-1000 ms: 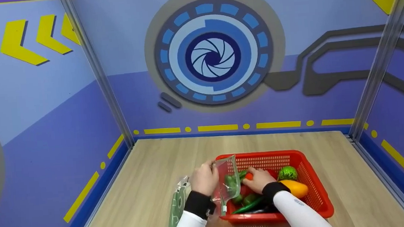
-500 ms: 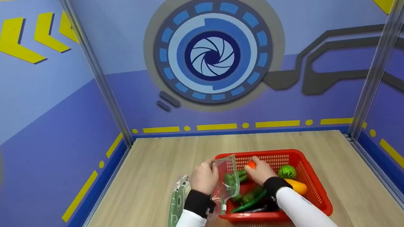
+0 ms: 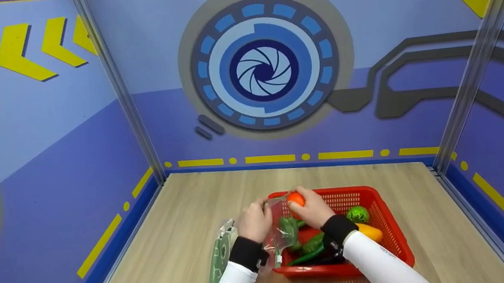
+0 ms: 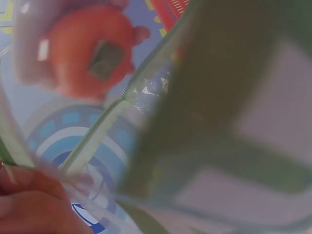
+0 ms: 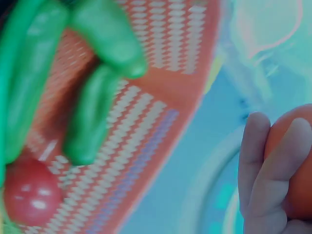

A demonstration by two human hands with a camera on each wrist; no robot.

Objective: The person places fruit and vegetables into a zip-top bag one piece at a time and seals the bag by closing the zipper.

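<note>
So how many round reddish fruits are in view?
2: one smooth, round, orange-red fruit in the person's right hand; one round, glossy red fruit in the red plastic basket, seen in the right wrist view. Others may be hidden.

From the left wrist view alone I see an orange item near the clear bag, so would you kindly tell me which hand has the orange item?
Observer: The orange item is in the right hand's grip.
Operator: Thank you. What lies in the red basket?
Observer: Among other things, a yellow fruit lies in the red basket.
Operator: And outside it?
Observer: A flat green packet lies on the table, left of the basket.
</note>
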